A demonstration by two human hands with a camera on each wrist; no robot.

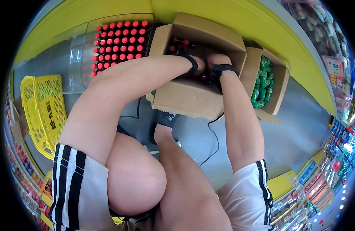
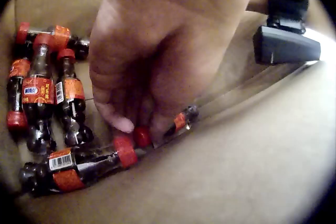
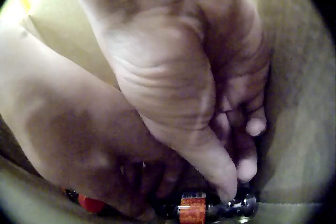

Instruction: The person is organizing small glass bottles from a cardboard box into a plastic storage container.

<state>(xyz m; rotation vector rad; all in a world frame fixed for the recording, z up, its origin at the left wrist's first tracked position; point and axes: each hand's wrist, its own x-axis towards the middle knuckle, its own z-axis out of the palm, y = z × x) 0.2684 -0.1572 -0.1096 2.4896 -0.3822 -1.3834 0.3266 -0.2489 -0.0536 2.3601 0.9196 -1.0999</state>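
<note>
Both hands are down inside an open cardboard box in the head view. In the left wrist view my left hand points down with bent fingers, holding a small dark cola bottle at its red cap. My right hand is close beside it, its thumb tip overlapping the base end of that cola bottle in the right wrist view. Its other fingers are half curled by the box wall, and whether they hold the bottle I cannot tell. More cola bottles with red caps and orange-red labels, such as an upright-looking one, lie loosely on the box bottom.
Left of the box, a clear bin holds rows of red-capped bottles. A yellow basket stands farther left. To the right, another carton holds green-wrapped bottles. A black cable runs over the grey floor.
</note>
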